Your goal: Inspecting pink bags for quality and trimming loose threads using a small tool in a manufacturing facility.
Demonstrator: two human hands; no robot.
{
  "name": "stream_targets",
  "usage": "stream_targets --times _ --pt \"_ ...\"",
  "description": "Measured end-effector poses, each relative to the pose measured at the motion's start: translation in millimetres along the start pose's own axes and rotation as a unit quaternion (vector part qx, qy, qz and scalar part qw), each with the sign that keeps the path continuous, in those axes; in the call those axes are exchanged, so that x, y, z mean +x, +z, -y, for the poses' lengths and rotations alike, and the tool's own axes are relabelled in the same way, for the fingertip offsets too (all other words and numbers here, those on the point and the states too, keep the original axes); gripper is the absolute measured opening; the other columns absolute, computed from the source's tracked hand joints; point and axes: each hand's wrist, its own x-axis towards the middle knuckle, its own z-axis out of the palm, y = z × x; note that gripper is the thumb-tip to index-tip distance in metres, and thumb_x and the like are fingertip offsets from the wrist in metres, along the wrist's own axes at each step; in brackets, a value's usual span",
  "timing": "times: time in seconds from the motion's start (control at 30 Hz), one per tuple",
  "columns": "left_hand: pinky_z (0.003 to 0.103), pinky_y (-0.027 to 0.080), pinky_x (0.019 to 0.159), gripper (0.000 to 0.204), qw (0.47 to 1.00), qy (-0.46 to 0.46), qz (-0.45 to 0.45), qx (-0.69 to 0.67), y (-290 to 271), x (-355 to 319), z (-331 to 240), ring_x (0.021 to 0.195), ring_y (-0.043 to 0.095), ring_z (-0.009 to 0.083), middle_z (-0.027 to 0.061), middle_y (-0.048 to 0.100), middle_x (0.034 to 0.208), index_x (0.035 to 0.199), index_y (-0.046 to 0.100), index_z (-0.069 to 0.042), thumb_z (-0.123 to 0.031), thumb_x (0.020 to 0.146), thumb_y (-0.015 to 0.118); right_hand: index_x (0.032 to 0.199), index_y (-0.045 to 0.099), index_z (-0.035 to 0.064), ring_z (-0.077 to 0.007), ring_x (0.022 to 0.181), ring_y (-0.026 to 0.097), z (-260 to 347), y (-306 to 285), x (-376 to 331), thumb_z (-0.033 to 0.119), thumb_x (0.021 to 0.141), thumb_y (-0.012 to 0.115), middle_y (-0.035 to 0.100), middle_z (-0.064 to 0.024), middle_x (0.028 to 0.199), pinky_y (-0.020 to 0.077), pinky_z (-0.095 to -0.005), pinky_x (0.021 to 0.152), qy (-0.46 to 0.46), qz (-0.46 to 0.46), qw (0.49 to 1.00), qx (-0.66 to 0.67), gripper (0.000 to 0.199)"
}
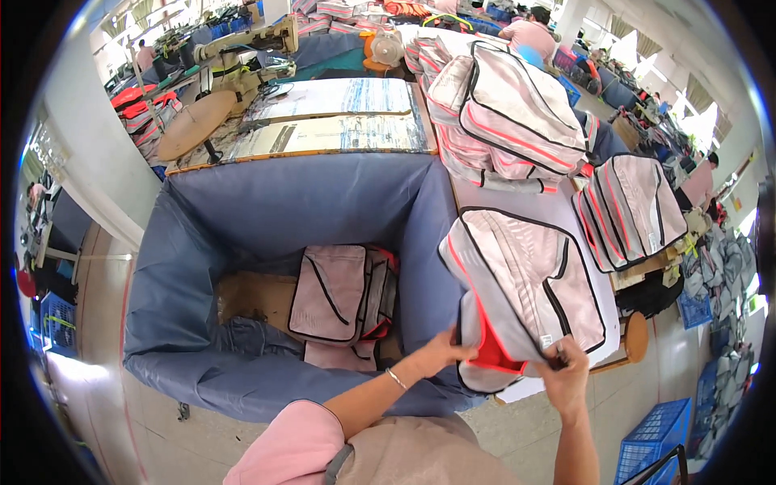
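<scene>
A pale grey-pink backpack with black piping and a black zip line lies on the white tabletop in front of me. Its near end gapes and shows a bright red lining. My left hand is closed on the left edge of that opening, thumb towards the lining. At the right corner my right hand pinches the edge beside a small white label. The fingertips of both hands are partly hidden by fabric.
Left of the table stands a big bin lined with blue-grey cloth, holding several similar backpacks. More are piled at the table's back and right. Behind the bin are a worktable and a sewing machine. A blue crate sits lower right.
</scene>
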Motion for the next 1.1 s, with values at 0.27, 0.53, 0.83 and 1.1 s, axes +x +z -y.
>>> stream_targets --times 0.27,0.53,0.83,1.1 --pt "0.036 0.042 0.097 0.079 0.996 0.035 -0.082 -0.031 -25.2 53.6 1.0 0.113 0.051 0.0222 0.0116 0.050 0.125 0.135 0.029 -0.004 0.001 0.069 0.072 0.076 0.061 0.0010 -0.0088 0.060 0.050 8.8 9.4 -26.2 0.002 0.063 0.078 0.052 -0.0021 0.067 0.0407 -0.0242 0.053 -0.021 0.221 0.974 0.036 0.022" --pt "0.035 0.038 0.099 0.056 0.972 0.154 -0.164 0.069 33.5 50.9 5.4 0.114 0.049 0.0248 0.0179 0.050 0.124 0.127 0.038 0.003 -0.011 0.078 0.062 0.093 0.060 -0.0011 -0.0215 0.063 0.061 28.4 43.5 43.4 0.030 0.067 0.077 0.063 -0.0133 0.073 0.0487 -0.0325 0.060 0.016 0.090 0.994 -0.064 0.044" --pt "0.029 0.046 0.078 0.027 0.942 0.192 -0.136 0.238 37.3 29.6 -25.1 0.085 0.058 0.0159 0.0101 0.064 0.097 0.109 0.055 0.004 -0.014 0.089 0.052 0.088 0.055 0.0007 -0.0369 0.067 0.065 41.5 47.7 70.0 0.012 0.074 0.056 0.064 -0.0220 0.074 0.0511 -0.0453 0.056 -0.106 0.118 0.949 -0.274 0.017" --pt "0.035 0.045 0.079 0.042 0.869 0.116 -0.215 0.430 -77.0 4.1 9.0 0.088 0.061 0.0308 0.0224 0.063 0.095 0.109 0.054 0.010 -0.028 0.095 0.045 0.090 0.066 0.0037 -0.0351 0.071 0.062 -1.8 -79.9 108.9 0.015 0.076 0.063 0.063 -0.0190 0.076 0.0485 -0.0385 0.066 -0.060 0.016 0.961 -0.271 0.018"
